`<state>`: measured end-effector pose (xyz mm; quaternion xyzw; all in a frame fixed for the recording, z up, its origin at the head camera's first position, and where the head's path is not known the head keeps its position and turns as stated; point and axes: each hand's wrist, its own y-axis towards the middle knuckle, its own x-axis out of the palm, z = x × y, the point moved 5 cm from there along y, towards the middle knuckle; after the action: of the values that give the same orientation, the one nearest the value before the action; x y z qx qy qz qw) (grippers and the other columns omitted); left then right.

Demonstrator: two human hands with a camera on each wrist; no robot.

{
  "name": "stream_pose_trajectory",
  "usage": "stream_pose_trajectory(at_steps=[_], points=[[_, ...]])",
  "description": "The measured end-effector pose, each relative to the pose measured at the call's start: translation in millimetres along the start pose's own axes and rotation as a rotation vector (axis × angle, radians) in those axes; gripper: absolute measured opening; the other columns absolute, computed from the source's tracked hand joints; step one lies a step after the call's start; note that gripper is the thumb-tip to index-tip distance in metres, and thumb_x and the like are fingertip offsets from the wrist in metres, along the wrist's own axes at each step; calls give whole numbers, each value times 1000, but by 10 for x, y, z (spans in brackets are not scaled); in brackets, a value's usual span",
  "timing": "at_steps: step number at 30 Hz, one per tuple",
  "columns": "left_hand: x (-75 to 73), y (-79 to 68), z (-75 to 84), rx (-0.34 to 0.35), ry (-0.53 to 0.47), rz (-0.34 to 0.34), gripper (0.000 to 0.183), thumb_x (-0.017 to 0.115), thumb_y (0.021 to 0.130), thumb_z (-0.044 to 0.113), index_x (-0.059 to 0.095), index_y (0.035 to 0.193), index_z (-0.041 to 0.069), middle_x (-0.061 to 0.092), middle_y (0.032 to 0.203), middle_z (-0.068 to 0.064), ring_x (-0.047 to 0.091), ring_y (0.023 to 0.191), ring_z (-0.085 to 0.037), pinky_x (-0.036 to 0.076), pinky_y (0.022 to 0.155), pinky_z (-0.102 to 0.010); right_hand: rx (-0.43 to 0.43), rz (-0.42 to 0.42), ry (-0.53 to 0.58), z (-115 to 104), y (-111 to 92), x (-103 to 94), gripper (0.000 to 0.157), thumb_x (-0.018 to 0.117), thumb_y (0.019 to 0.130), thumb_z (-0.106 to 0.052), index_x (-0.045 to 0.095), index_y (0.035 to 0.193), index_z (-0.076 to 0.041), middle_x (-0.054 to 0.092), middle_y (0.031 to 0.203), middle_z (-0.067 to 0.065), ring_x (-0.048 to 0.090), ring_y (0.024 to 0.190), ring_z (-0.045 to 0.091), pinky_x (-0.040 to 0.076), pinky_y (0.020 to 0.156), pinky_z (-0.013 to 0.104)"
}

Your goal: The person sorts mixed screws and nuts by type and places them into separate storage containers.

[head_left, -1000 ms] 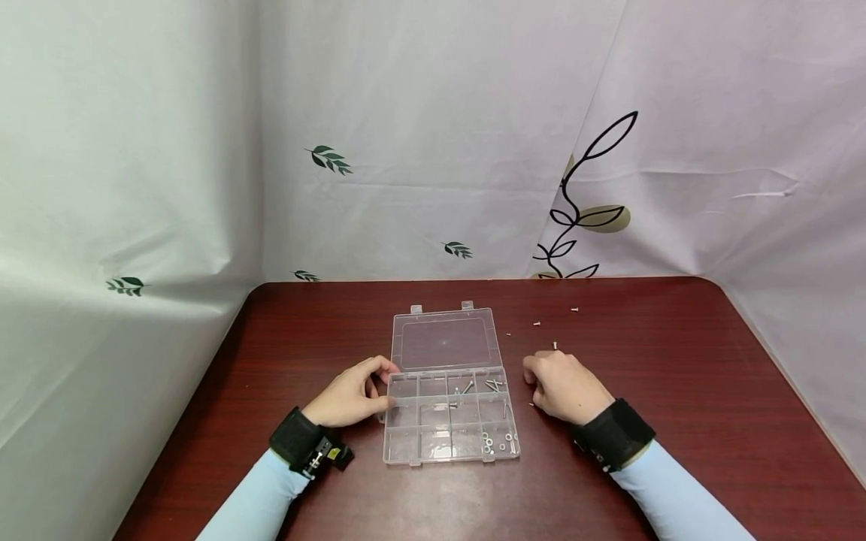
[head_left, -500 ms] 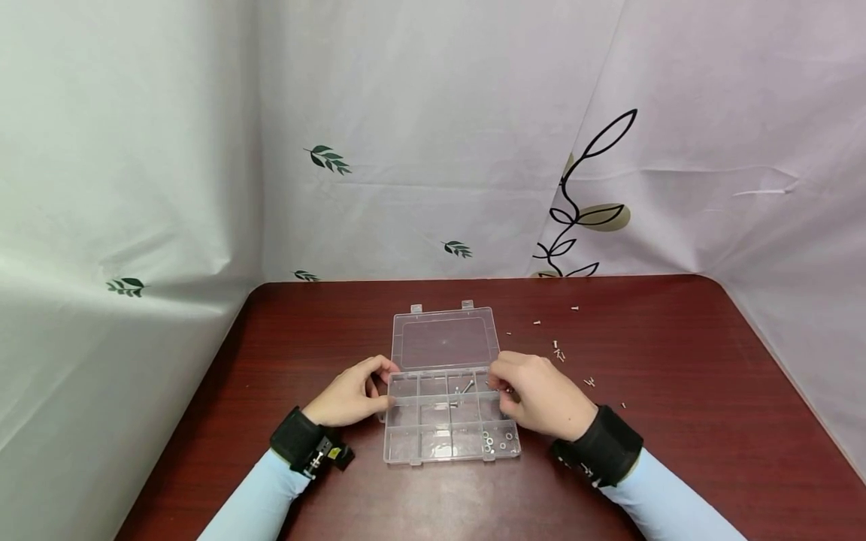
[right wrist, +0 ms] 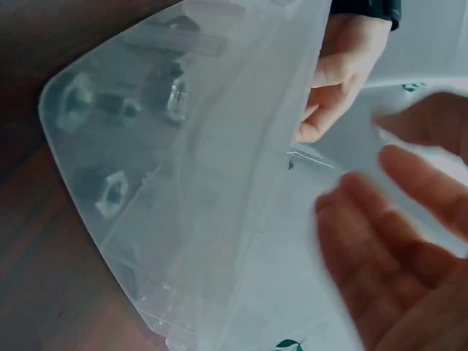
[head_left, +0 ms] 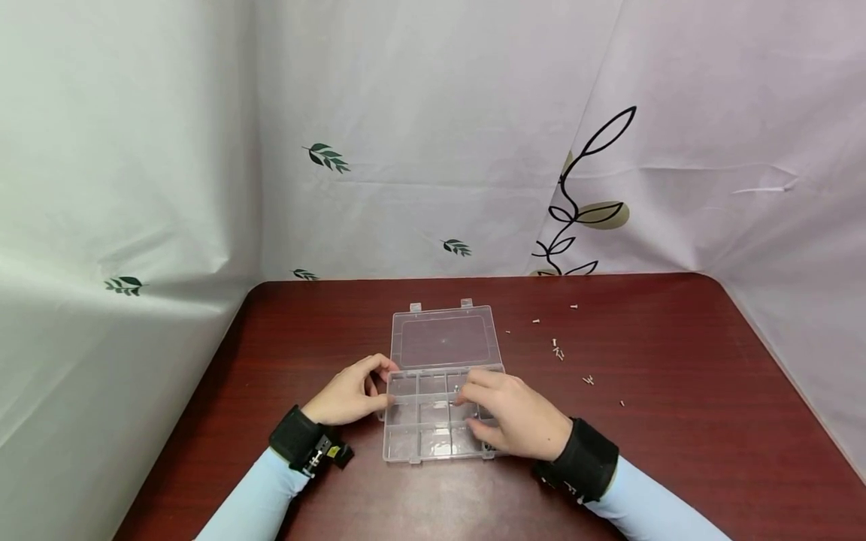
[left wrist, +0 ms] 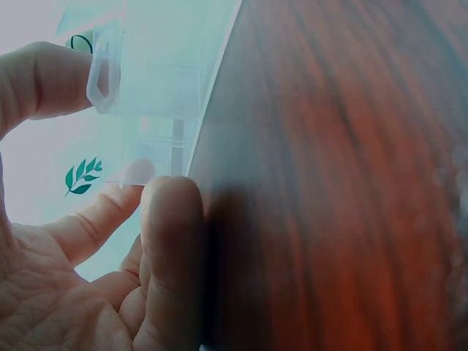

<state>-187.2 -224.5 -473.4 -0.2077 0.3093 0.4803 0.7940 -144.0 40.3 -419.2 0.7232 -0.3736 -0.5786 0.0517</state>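
A clear plastic compartment box (head_left: 402,445) stands on the table with its lid (head_left: 445,340) folded back. My left hand (head_left: 345,394) holds the box's left side, thumb toward the front and fingers at the rear; the left wrist view shows its fingers (left wrist: 172,234) against the clear wall. Over the right-hand compartments hovers my right hand (head_left: 517,417), thumb and fingers spread apart. Nothing shows between those fingers (right wrist: 380,241) in the right wrist view. Small nuts (right wrist: 113,194) lie in a corner compartment there. The right hand hides most of the box's contents in the head view.
Small screws (head_left: 558,353) lie scattered on the table right of the box. Another little group of screws (head_left: 588,381) sits nearer, and a single one (head_left: 622,403) lies farther right. A patterned cloth (head_left: 392,150) hangs behind the dark red table (head_left: 304,323).
My right hand has come left from the tabletop screws, past the box's right edge, to over its compartments, and its fingers have spread. The left hand stays at the box's left side.
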Motion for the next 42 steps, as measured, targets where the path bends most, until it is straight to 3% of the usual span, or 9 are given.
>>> stream_pose_trajectory(at_steps=[4, 7, 15, 29, 36, 42], points=[[-5, 8, 7, 1, -4, 2, 41, 73, 84, 26, 59, 121, 19, 55, 103, 0, 55, 68, -11, 49, 64, -29, 30, -73, -56, 27, -11, -1, 52, 78, 77, -28, 63, 125, -13, 56, 122, -6, 54, 110, 7, 46, 91, 25], [0, 9, -3, 1, 2, 2, 40, 73, 84, 26, 59, 121, 19, 55, 102, 0, 55, 68, -11, 49, 64, -29, 59, -87, -66, 63, -26, -36, 55, 77, 78, -30, 62, 128, -13, 55, 126, -6, 53, 115, 8, 45, 95, 27], [15, 10, -19, -10, 4, 1, 40, 72, 84, 25, 59, 121, 19, 55, 102, 2, 56, 68, -10, 49, 65, -28, 98, -53, -108, 245, -61, -155, 49, 76, 79, -27, 65, 124, -11, 57, 118, -6, 55, 107, 7, 47, 92, 28], [-2, -1, -8, -8, -1, 3, 40, 73, 83, 25, 59, 121, 19, 56, 102, 0, 55, 68, -10, 49, 64, -28, 414, -20, -334, 1055, -374, -462, 35, 71, 81, -24, 70, 111, -6, 61, 105, 6, 60, 98, 25, 49, 89, 42], [-2, -2, -11, -9, 5, 3, 40, 73, 84, 25, 59, 121, 19, 55, 102, -1, 55, 68, -10, 49, 64, -28, 538, -18, -385, 1180, -485, -548, 31, 70, 80, -18, 71, 107, -3, 61, 96, 9, 61, 90, 29, 50, 81, 45], [-3, -1, 4, -5, 6, 3, 41, 73, 84, 26, 59, 121, 18, 56, 102, 0, 56, 68, -10, 49, 64, -28, 565, -25, -432, 1220, -530, -560, 27, 69, 78, -14, 71, 102, -1, 59, 89, 10, 60, 85, 33, 50, 77, 47]])
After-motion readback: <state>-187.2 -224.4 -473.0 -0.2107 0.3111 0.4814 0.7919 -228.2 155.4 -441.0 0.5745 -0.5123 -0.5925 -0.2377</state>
